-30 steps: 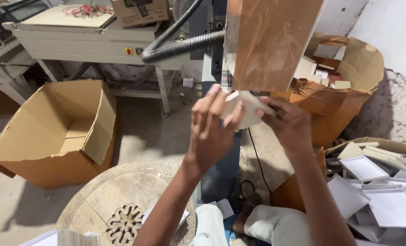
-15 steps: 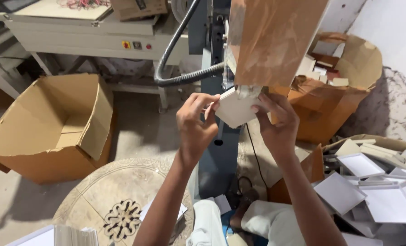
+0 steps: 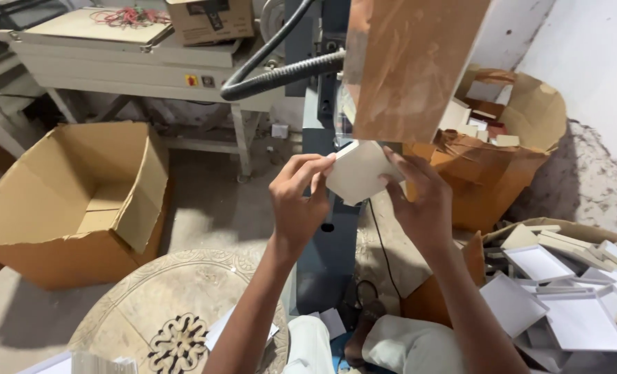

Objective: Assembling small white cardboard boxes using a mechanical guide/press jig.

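1. Two bare hands meet on one small white cardboard piece [image 3: 359, 172], held up in front of a blue-grey machine column [image 3: 326, 228], the landmark used below.
2. Left hand [image 3: 298, 201]: fingers curled over the piece's left edge, thumb below, pinching it.
3. Right hand [image 3: 419, 201]: fingers spread across the piece's right side, gripping it from behind; the palm faces away from the camera.
4. White cardboard piece: squarish, tilted so that one corner points down, just under a brown board [image 3: 412, 66] that hangs beside the column's upper part.
5. Ribbed black hose [image 3: 281, 76]: curves out from the column's top toward the left.
6. Open brown carton [image 3: 73, 201]: stands on the floor well to the left of the column, flaps up.
7. Cream metal machine table [image 3: 114, 59]: behind and left of the column, with a tangle of coloured wires [image 3: 130, 16] and a small cardboard box [image 3: 210, 19] on top.
8. Brown paper sack [image 3: 502, 159]: right of the column, filled with card offcuts.
9. Heap of shallow white box trays [image 3: 565, 298]: lower right of the column, near the right forearm.
10. Round patterned tabletop [image 3: 170, 318]: lower left of the column, under the left forearm.
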